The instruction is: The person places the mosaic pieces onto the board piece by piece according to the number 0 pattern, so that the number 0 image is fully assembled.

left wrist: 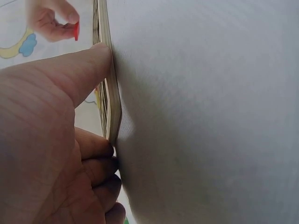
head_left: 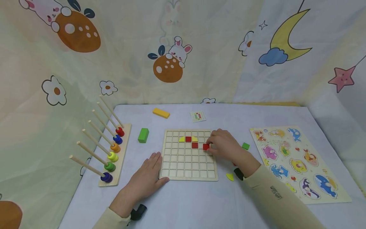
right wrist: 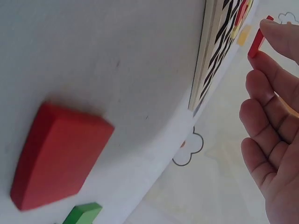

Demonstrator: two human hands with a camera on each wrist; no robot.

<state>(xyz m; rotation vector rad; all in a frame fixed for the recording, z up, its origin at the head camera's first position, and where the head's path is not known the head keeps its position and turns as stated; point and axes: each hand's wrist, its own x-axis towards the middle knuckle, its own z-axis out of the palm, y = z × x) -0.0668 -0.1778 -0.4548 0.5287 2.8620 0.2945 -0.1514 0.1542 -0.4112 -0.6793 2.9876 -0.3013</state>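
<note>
A wooden grid board [head_left: 174,167] lies at the middle of the table. Two red square tiles [head_left: 194,145] and two yellow quarter-round tiles [head_left: 181,139] sit in its upper cells. My left hand [head_left: 147,171] rests at the board's near left corner, fingers straight along the left side and thumb [left wrist: 96,63] against the near edge. With thumb and index finger, my right hand [head_left: 226,144] pinches another red square tile [right wrist: 259,39], held above the board's right side. The other right fingers are loosely bent, touching nothing.
A small pattern card [head_left: 198,116], a yellow block [head_left: 161,113] and a green block [head_left: 143,135] lie behind and left. The peg stand [head_left: 123,149] with coloured rings is farther left. Rightward are a red block [right wrist: 58,156], green piece [head_left: 245,146], yellow piece [head_left: 230,176] and animal puzzle [head_left: 286,165].
</note>
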